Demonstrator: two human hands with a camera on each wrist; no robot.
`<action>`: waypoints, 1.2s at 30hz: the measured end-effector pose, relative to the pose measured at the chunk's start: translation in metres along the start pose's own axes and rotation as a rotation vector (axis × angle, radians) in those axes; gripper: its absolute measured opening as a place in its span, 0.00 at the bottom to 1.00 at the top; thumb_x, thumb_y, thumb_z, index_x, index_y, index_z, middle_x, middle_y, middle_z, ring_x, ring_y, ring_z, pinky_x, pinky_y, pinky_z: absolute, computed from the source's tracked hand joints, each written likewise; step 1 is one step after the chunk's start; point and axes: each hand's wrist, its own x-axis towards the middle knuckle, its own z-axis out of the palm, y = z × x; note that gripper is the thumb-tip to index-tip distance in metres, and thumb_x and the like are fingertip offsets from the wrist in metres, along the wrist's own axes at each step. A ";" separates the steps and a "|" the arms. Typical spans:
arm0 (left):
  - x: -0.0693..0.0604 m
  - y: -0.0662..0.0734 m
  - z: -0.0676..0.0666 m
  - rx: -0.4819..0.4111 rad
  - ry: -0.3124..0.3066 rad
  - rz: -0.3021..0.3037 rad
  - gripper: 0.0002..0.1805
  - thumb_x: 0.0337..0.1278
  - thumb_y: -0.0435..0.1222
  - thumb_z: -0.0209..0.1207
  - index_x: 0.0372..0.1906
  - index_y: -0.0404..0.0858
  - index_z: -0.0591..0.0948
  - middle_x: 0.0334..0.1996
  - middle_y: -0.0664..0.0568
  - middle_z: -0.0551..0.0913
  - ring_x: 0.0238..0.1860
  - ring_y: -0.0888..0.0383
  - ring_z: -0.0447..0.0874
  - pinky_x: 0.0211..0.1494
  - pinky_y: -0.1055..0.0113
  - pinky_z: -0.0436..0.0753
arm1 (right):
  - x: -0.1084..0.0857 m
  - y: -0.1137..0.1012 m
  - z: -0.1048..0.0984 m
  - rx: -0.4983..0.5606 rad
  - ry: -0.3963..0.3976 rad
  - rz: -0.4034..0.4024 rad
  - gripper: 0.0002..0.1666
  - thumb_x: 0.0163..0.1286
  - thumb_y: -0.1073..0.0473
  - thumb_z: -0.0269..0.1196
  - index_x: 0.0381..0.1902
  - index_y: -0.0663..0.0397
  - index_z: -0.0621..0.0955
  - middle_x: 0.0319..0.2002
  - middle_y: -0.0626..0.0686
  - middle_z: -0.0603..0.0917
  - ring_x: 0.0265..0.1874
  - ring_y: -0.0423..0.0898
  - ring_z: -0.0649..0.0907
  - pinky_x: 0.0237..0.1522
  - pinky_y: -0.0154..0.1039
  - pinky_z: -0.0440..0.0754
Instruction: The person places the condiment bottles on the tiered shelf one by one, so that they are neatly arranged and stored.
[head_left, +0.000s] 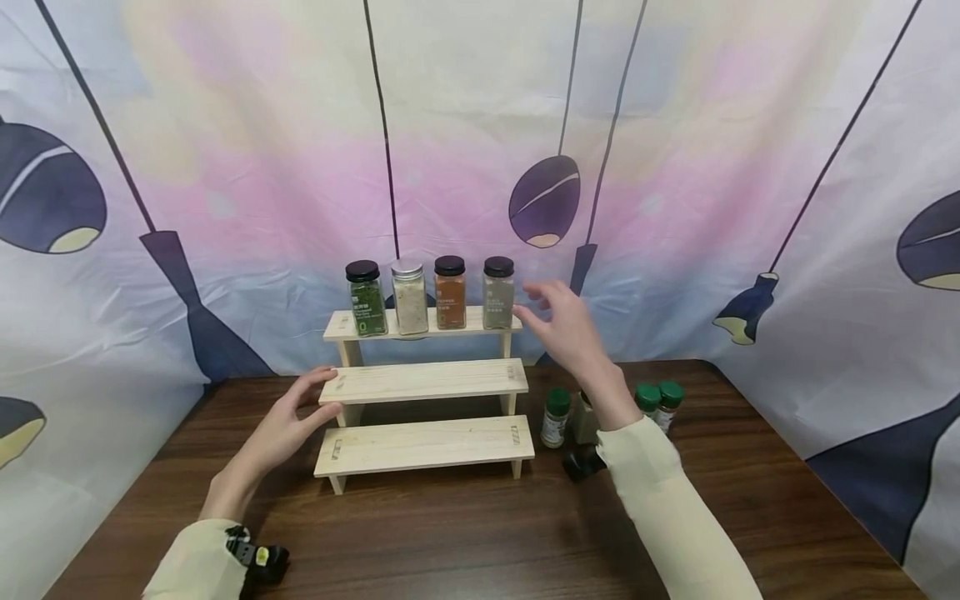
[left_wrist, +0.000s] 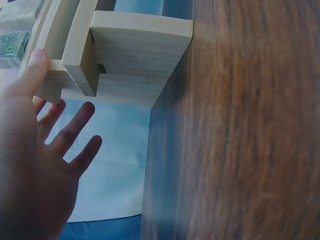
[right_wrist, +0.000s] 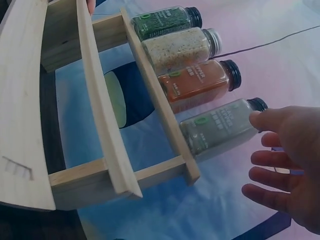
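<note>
A three-tier wooden rack [head_left: 420,448] stands on the table. On its top tier is a row of square glass spice jars: a green-filled jar [head_left: 367,307], a pale one with a silver lid [head_left: 410,302], an orange one [head_left: 450,296], and a grey one [head_left: 498,296] at the right end. My left hand [head_left: 281,429] is at the left end of the middle shelf, thumb and fingers spread, fingertips at the wood. Just right of the grey jar is my right hand [head_left: 566,329], fingers loosely bent. In the right wrist view its thumb overlaps that jar's black lid; contact cannot be told.
Right of the rack stand several smaller jars, including a green-capped jar [head_left: 555,418] and another green-capped jar [head_left: 667,404]; my right forearm partly hides the group. A patterned cloth [head_left: 450,125] hangs behind the brown wooden table [head_left: 420,542].
</note>
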 end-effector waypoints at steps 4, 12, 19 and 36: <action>-0.001 0.000 0.000 0.004 0.001 -0.005 0.32 0.70 0.44 0.58 0.74 0.44 0.64 0.77 0.40 0.56 0.61 0.42 0.74 0.50 0.69 0.78 | -0.008 0.004 0.001 -0.010 0.008 -0.016 0.24 0.71 0.51 0.64 0.60 0.58 0.80 0.51 0.59 0.83 0.48 0.54 0.83 0.49 0.50 0.83; -0.001 0.001 0.001 0.011 -0.003 -0.004 0.31 0.71 0.45 0.58 0.74 0.46 0.64 0.77 0.41 0.57 0.60 0.48 0.74 0.50 0.68 0.78 | -0.031 0.012 0.002 -0.015 0.005 0.020 0.22 0.71 0.51 0.65 0.58 0.56 0.81 0.50 0.57 0.83 0.43 0.53 0.83 0.43 0.48 0.83; 0.001 -0.001 0.000 -0.006 -0.001 0.004 0.32 0.71 0.44 0.58 0.74 0.45 0.64 0.77 0.40 0.56 0.61 0.42 0.74 0.50 0.70 0.78 | -0.047 0.021 0.002 -0.050 -0.018 0.057 0.23 0.70 0.50 0.65 0.59 0.53 0.82 0.47 0.55 0.83 0.40 0.50 0.82 0.42 0.47 0.81; 0.000 0.000 0.001 -0.001 -0.003 0.000 0.31 0.71 0.44 0.58 0.74 0.44 0.64 0.77 0.40 0.56 0.60 0.44 0.74 0.50 0.68 0.78 | -0.074 0.044 -0.003 -0.095 -0.156 0.111 0.24 0.71 0.47 0.64 0.59 0.54 0.81 0.51 0.57 0.83 0.46 0.51 0.82 0.47 0.52 0.81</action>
